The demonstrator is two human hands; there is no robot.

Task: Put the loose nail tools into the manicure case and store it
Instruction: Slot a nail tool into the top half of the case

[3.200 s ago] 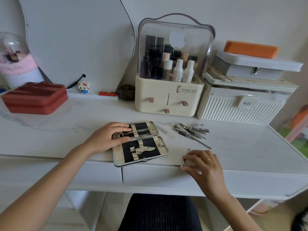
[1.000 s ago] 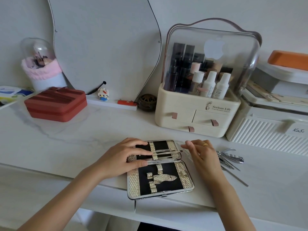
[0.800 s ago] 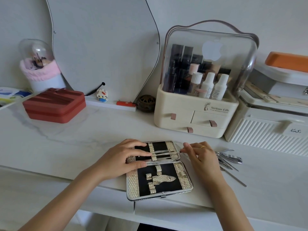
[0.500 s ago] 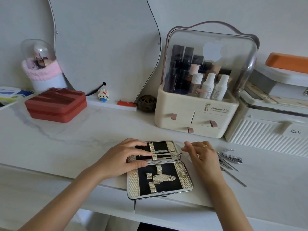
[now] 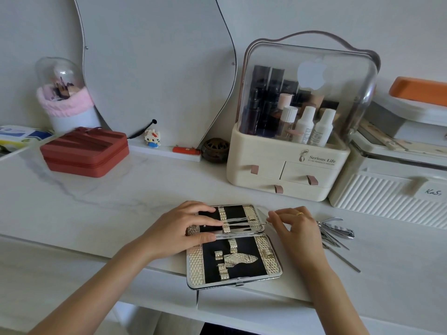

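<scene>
White marble-look desk (image 5: 96,204) against pale wall. Manicure case (image 5: 232,247) lies open at frame centre near front edge. Left hand (image 5: 183,228) rests on case's left side, fingers straight across upper half. Right hand (image 5: 296,226) at case's right edge, fingertips pinching end of thin tool; exact tool unclear. Loose nail tools (image 5: 335,234) piled right of it, partly hidden. Cosmetics organiser (image 5: 290,165) behind.

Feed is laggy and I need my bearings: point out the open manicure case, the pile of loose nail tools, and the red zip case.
manicure case (image 5: 271,270), head view, textured right rim of the near half.
loose nail tools (image 5: 338,232), head view, middle of the metal pile.
red zip case (image 5: 84,151), head view, ribbed lid.
</scene>
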